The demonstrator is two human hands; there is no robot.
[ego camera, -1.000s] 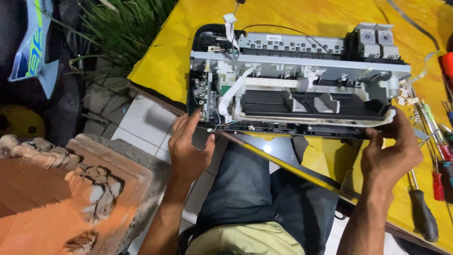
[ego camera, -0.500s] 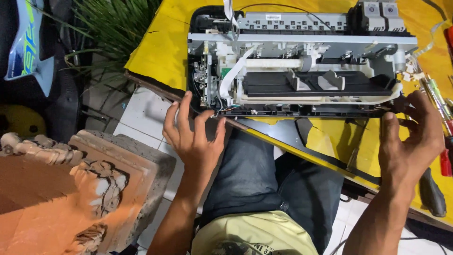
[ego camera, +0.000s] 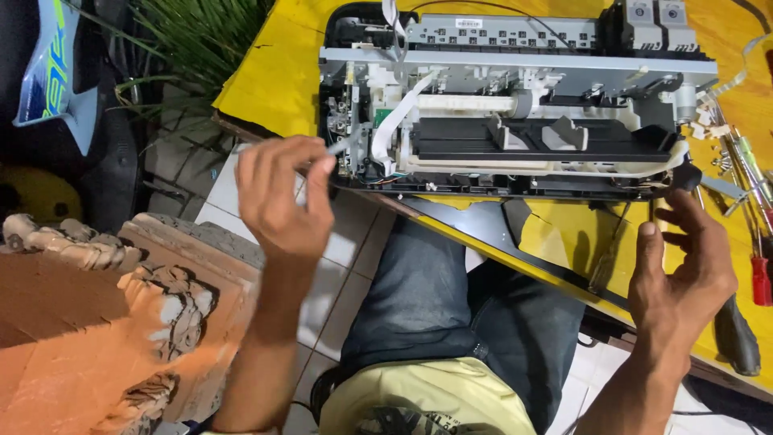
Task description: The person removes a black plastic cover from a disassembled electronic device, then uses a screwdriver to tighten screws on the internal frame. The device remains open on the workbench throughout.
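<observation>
An opened printer [ego camera: 515,105] without its cover lies on the yellow table [ego camera: 274,72], its white ribbon cables and black tray exposed. My left hand [ego camera: 282,193] hovers off the printer's front left corner, thumb and fingers pinched on a thin grey piece [ego camera: 340,147] that points at the printer's left side. My right hand [ego camera: 684,266] is off the printer's front right corner, fingers spread and holding nothing. My legs in jeans are below the table edge.
A black plastic strip [ego camera: 483,225] and a screwdriver [ego camera: 605,266] lie in front of the printer. More screwdrivers, one red-handled [ego camera: 761,278] and one black-handled [ego camera: 737,334], lie at the right. A carved orange stone block [ego camera: 97,322] stands at the lower left, plants [ego camera: 193,40] behind it.
Both hands have come off the printer's front edge. The left hand has risen and pinched a thin grey piece. The right hand has drawn back and opened.
</observation>
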